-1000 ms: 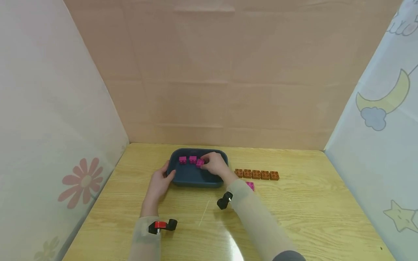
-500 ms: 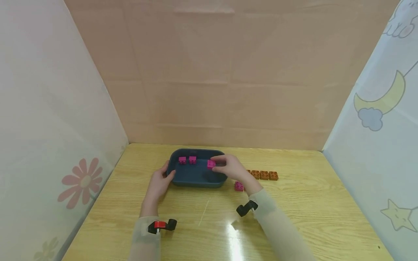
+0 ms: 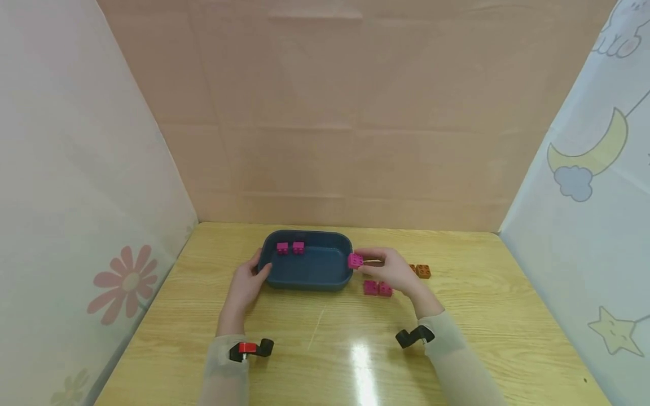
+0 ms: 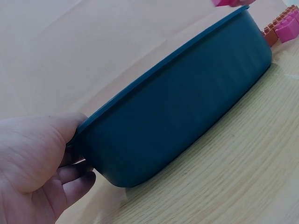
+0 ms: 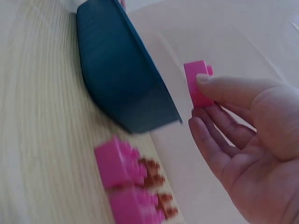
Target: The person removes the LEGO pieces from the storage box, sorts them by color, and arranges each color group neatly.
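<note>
My right hand [image 3: 393,272] pinches a pink toy brick [image 5: 198,86] between thumb and fingers, in the air by the right rim of a dark blue tray [image 3: 307,282]. At the tray's left end my left hand [image 3: 247,283] grips the rim, with the thumb over the edge and fingers against the outside wall [image 4: 44,163]. Inside, near the back wall, lie two pink bricks [image 3: 290,248]. Two more pink bricks [image 3: 378,288] sit side by side on the table, right of the tray and below my right hand.
Behind my right hand runs a row of orange-brown bricks [image 3: 423,271], mostly hidden by the hand in the head view. The wooden table [image 3: 304,361] meets a tan back wall [image 3: 325,169], and patterned white walls [image 3: 563,237] flank it.
My right hand has lifted a pink brick from inside the tray and carried it rightward to the right rim. The left hand stays on the tray.
</note>
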`<state>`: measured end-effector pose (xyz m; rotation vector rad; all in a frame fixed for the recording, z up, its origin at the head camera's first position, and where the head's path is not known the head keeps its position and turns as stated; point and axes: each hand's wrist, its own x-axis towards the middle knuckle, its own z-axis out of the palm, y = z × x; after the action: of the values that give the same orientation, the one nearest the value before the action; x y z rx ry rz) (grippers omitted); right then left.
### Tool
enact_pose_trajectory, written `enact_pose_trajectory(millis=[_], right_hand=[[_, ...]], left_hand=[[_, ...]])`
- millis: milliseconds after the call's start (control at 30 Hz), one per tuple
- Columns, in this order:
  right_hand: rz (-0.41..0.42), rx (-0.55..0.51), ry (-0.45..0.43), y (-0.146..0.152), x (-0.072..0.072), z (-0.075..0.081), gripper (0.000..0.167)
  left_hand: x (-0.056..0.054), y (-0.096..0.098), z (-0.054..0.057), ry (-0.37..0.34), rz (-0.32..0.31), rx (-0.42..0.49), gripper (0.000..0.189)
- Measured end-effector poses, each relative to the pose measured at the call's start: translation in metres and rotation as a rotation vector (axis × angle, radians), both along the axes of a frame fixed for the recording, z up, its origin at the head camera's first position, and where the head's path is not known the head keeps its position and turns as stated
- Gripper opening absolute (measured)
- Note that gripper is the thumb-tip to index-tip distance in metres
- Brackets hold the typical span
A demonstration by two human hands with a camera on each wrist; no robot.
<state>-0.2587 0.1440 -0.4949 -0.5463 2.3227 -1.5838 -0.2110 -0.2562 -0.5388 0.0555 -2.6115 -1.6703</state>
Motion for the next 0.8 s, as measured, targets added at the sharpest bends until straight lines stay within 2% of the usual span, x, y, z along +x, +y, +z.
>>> enact_pose_trajectory(millis=[300,533,700,800], right_hand=[[-0.035,0.046,0.06,0.051,0.02,-0.014,0.05],[-0.117,0.048,0.038,0.091,0.039,-0.026,0.048],[-0.157,0.062,0.046,0.109,0.043,-0.04,0.049],[-0.172,0.109,0.044,0.113,0.043,-0.046,0.049]], left_hand=[[0.0,0.0,0.0,-0.008,0.006,-0.027,0.069],[0.0,0.001,0.001,-0.016,0.008,-0.024,0.07],[0.001,0.001,0.001,-0.014,0.008,-0.015,0.07],[0.001,0.001,0.001,-0.018,0.009,-0.014,0.07]])
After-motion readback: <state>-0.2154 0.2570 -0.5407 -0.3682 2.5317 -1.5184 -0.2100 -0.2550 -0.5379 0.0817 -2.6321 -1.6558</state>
